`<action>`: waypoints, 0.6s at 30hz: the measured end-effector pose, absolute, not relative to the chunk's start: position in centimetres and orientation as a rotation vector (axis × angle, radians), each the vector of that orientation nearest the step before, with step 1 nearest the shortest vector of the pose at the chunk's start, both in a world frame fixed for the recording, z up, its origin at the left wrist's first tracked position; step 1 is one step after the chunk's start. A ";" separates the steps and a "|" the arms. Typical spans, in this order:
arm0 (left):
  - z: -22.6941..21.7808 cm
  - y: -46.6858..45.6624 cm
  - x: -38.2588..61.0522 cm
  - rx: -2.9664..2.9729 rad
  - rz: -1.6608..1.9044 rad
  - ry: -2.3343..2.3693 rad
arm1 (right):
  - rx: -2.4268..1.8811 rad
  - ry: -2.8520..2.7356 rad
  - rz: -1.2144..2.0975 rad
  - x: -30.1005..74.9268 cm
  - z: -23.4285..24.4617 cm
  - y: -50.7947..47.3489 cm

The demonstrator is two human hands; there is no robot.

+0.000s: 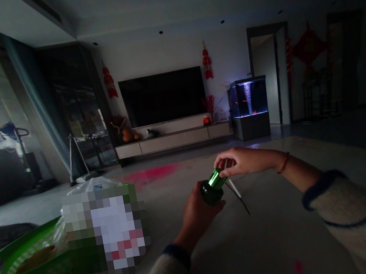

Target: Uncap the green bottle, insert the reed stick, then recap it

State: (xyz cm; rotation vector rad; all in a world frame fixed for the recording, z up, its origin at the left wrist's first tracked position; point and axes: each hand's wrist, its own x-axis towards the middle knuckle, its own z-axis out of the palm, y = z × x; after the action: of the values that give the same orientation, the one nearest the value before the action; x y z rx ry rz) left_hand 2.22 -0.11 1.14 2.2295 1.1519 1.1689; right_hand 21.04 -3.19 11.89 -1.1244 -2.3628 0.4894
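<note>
Hands (199,217) gripping green bottle (212,188), label unreadable

Left hand (200,216) curled closed; right hand (245,160) reaching across above it, fingers bent downward.

I'm holding a dark green bottle (210,194) up in front of me, tilted with its top toward my right. Its base sits in my curled left hand (198,215), and my right hand (242,162) closes over its shiny green metallic neck (216,178). A thin white stick (234,189) and a black wire (239,201) slant downward from near my right hand, just beside each other. My fingers hide where they start.
</note>
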 end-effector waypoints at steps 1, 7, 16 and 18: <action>1.1 -0.1 2.2 2.227 1.165 1.160 | -1.116 -2.373 0.478 21.0 11.9 -3.3; 1.0 0.0 2.2 2.228 1.169 1.156 | -1.058 -2.431 0.413 21.1 12.3 -3.7; 1.3 -0.2 2.3 2.197 1.165 1.167 | -1.127 -2.354 0.459 21.1 12.0 -3.3; 1.3 -0.2 2.3 2.198 1.157 1.189 | -1.131 -2.371 0.447 21.1 11.9 -3.3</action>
State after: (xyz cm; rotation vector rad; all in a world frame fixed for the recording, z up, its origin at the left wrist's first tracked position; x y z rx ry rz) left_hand 2.30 -0.20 1.32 2.1980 1.1886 1.1574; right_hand 21.11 -3.30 11.93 -1.1307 -2.3706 0.4472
